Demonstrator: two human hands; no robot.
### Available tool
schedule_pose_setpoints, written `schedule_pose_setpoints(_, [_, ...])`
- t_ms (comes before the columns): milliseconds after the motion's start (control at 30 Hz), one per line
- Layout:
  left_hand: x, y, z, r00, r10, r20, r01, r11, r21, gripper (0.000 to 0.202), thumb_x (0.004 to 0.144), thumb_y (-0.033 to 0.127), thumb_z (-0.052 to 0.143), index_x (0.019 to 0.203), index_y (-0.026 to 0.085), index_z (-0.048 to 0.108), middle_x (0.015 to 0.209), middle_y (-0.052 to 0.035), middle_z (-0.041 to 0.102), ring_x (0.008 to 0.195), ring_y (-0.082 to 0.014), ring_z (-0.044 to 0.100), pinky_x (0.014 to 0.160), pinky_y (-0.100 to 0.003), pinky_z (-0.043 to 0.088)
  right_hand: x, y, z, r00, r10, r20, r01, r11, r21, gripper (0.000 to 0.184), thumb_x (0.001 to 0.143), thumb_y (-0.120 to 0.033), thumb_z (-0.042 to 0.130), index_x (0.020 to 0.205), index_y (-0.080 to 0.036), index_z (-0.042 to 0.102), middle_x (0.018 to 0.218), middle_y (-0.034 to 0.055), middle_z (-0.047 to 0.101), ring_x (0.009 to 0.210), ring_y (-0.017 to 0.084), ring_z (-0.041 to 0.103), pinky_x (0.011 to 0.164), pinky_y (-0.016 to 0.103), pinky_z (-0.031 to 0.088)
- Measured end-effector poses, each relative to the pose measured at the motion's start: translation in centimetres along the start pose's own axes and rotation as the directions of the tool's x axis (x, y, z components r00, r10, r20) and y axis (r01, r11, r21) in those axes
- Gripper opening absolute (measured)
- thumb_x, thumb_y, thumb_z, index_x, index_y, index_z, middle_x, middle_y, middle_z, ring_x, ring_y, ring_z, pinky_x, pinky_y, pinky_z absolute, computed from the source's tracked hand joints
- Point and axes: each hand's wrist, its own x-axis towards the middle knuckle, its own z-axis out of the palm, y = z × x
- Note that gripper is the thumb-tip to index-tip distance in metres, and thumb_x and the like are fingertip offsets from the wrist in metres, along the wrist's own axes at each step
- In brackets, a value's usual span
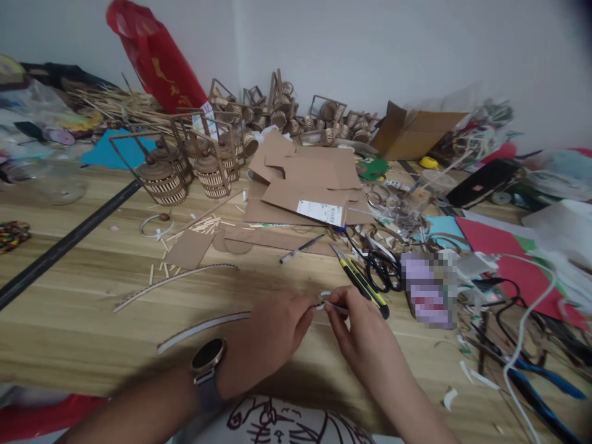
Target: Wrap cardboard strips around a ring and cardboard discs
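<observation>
Both my hands meet over the wooden table near its front edge. My left hand (277, 320), with a watch on its wrist, pinches a narrow cardboard strip (203, 330). This strip has a white face and a brown edge; it curves out to the left, and part of it is hidden behind the hand. Close by on the right, my right hand (363, 324) is closed, thumb and fingertips on the white end that shows between the hands. A second curved strip (173, 285) lies apart on the table, further back. A yellow-black utility knife (363, 280) rests just beyond my right hand.
A pen (301, 249), black-handled scissors (383, 265) and flattened cardboard (300, 197) lie ahead. Short wooden sticks (206, 225) are scattered to the left. Small lidded buckets (164, 182) with tall handles stand behind them. Cables (522, 333), scraps and blue-handled pliers (531, 388) crowd the right.
</observation>
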Motion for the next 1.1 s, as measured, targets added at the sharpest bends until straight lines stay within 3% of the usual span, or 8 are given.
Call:
schedule_pose_setpoints(233, [0.1, 0.8, -0.4, 1.0, -0.009, 0.023, 0.005, 0.986, 0.168, 0.026, 0.1, 0.024, 0.036, 0.103, 0.018, 0.061, 0.091, -0.0095, 0.071, 0.082, -0.0264, 0.067, 0.07, -0.036, 0.05, -0.1, -0.4, 0.3, 0.998, -0.023, -0.058, 0.025, 0.999, 0.035, 0.008, 0.093, -0.018, 0.044, 0.088, -0.023, 0.048, 0.079, 0.0035, 0.066, 0.073, 0.021, 0.063, 0.066, 0.032, 0.044])
schedule_pose_setpoints(400, [0.3, 1.4, -1.3, 1.0, -0.025, 0.013, 0.023, 0.992, 0.128, 0.027, 0.099, 0.026, 0.038, 0.099, 0.019, 0.064, 0.088, -0.0068, 0.073, 0.076, -0.0229, 0.068, 0.062, -0.03, 0.045, -0.1, -0.7, 0.5, 0.992, -0.063, -0.105, 0.066, 0.998, 0.016, 0.008, 0.093, -0.018, 0.045, 0.089, -0.023, 0.049, 0.079, 0.0026, 0.066, 0.071, 0.02, 0.062, 0.064, 0.031, 0.044])
schedule_pose_setpoints(633, [0.7, 1.4, -1.5, 0.996, -0.08, 0.043, 0.076, 0.994, 0.075, 0.022, 0.095, 0.026, 0.043, 0.092, 0.019, 0.064, 0.082, -0.0064, 0.072, 0.072, -0.0241, 0.066, 0.058, -0.031, 0.036, 0.0, -1.4, 0.5, 0.976, -0.138, -0.171, 0.132, 0.99, -0.045, 0.01, 0.095, -0.019, 0.045, 0.087, -0.023, 0.049, 0.073, 0.0008, 0.064, 0.064, 0.019, 0.06, 0.06, 0.03, 0.044])
schedule_pose_setpoints(767, [1.1, 0.8, -1.4, 0.997, -0.065, -0.041, 0.063, 0.997, -0.04, 0.015, 0.088, 0.02, 0.049, 0.079, 0.019, 0.061, 0.077, -0.0037, 0.069, 0.071, -0.0195, 0.062, 0.059, -0.029, 0.032, 0.1, -1.7, 0.7, 0.968, -0.087, -0.235, 0.092, 0.996, 0.012, 0.009, 0.094, -0.024, 0.049, 0.085, -0.023, 0.051, 0.071, -0.0004, 0.063, 0.061, 0.017, 0.059, 0.056, 0.027, 0.045])
schedule_pose_setpoints(900, [1.1, 0.5, -1.4, 0.983, -0.053, -0.177, 0.033, 0.993, -0.11, 0.017, 0.08, 0.015, 0.051, 0.063, 0.018, 0.05, 0.061, 0.0013, 0.057, 0.059, -0.0132, 0.049, 0.055, -0.028, 0.025, 0.2, -2.4, 1.4, 0.941, 0.017, -0.338, 0.045, 0.984, 0.175, 0.008, 0.094, -0.026, 0.054, 0.086, -0.024, 0.052, 0.071, -0.0026, 0.061, 0.061, 0.014, 0.06, 0.055, 0.023, 0.047])
schedule_pose_setpoints(1100, [0.9, 0.2, -1.5, 0.95, -0.044, -0.308, -0.022, 0.978, -0.206, 0.018, 0.079, 0.015, 0.046, 0.061, 0.018, 0.047, 0.059, 0.0034, 0.05, 0.057, -0.0116, 0.046, 0.055, -0.025, 0.027, -0.3, -2.8, 2.4, 0.9, 0.126, -0.416, 0.038, 0.93, 0.365, 0.009, 0.089, -0.024, 0.062, 0.09, -0.025, 0.053, 0.076, -0.0025, 0.061, 0.07, 0.013, 0.063, 0.064, 0.022, 0.05])
